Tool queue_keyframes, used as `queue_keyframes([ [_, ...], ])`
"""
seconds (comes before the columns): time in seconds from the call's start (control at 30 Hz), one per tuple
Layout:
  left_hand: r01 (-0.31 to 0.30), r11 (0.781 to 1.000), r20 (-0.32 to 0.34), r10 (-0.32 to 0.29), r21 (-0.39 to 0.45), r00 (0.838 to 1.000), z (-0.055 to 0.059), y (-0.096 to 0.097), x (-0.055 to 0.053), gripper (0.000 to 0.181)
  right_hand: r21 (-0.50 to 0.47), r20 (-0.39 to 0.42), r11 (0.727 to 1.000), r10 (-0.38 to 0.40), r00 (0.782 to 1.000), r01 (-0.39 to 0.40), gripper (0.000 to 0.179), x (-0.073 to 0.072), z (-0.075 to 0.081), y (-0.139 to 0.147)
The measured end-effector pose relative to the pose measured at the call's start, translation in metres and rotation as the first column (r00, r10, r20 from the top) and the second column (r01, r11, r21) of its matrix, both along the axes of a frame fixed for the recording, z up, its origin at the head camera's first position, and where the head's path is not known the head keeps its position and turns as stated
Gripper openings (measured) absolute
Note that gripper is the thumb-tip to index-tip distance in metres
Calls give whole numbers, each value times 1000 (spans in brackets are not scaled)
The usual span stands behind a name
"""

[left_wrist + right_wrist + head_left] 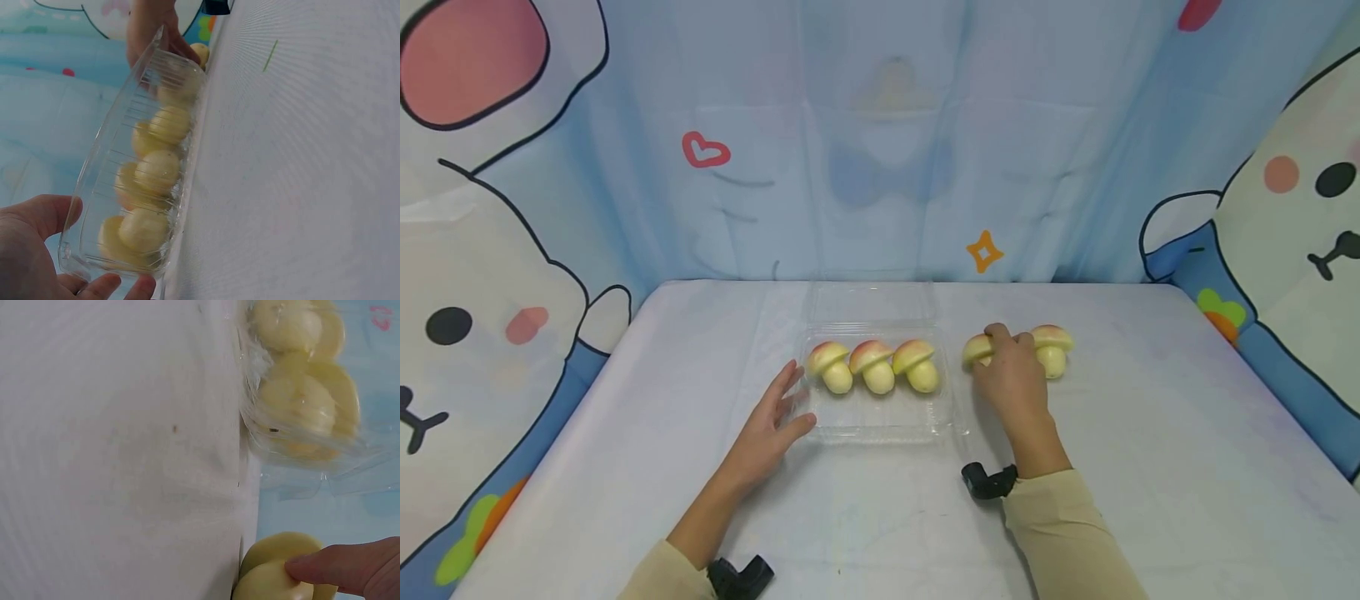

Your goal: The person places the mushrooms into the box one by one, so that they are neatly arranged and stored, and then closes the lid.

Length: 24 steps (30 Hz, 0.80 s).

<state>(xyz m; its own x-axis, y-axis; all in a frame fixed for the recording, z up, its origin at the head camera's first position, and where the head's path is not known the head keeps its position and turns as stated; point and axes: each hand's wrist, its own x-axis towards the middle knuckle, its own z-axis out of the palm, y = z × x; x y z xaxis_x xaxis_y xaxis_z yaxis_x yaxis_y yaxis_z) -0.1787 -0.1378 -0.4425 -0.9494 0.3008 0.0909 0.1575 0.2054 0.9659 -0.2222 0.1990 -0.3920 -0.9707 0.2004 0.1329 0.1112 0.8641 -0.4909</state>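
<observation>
Three yellow mushroom-shaped pieces [878,377] with reddish caps lie side by side in a clear plastic container [872,421], its lid [872,302] folded back behind it. At the container's left end is my left hand [763,437], thumb and fingers spread, fingertips right at the wall; in the left wrist view the thumb overlaps the rim. To the right of the container, my right hand [1015,375] grips another mushroom-shaped piece [976,350] from above, partly hidden by the fingers. In the right wrist view its thumb [331,565] presses on that piece.
One more mushroom-shaped piece [1052,354] lies on the white-covered table [880,525], just right of my right hand. Behind the table hangs a blue curtain [880,167] printed with cartoon animals. A black camera mount is on each wrist.
</observation>
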Motion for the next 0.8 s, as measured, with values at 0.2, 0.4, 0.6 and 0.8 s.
queue_keyframes([
  [0.2,-4,1000,0,4,4,1000,0,0,1,81,-50,-5,999,-1,1000,0,54,0,-4,3],
  [0.4,-1,1000,15,1,8,1000,-1,1,2,82,-69,-81,997,-26,996,21,54,3,0,3],
  [0.6,-1,1000,8,1,10,1000,0,2,2,82,-91,-176,996,-19,984,3,52,5,7,0],
  [0.8,-4,1000,5,4,4,1000,0,1,1,82,-98,-214,995,-13,977,-8,52,8,16,-5],
])
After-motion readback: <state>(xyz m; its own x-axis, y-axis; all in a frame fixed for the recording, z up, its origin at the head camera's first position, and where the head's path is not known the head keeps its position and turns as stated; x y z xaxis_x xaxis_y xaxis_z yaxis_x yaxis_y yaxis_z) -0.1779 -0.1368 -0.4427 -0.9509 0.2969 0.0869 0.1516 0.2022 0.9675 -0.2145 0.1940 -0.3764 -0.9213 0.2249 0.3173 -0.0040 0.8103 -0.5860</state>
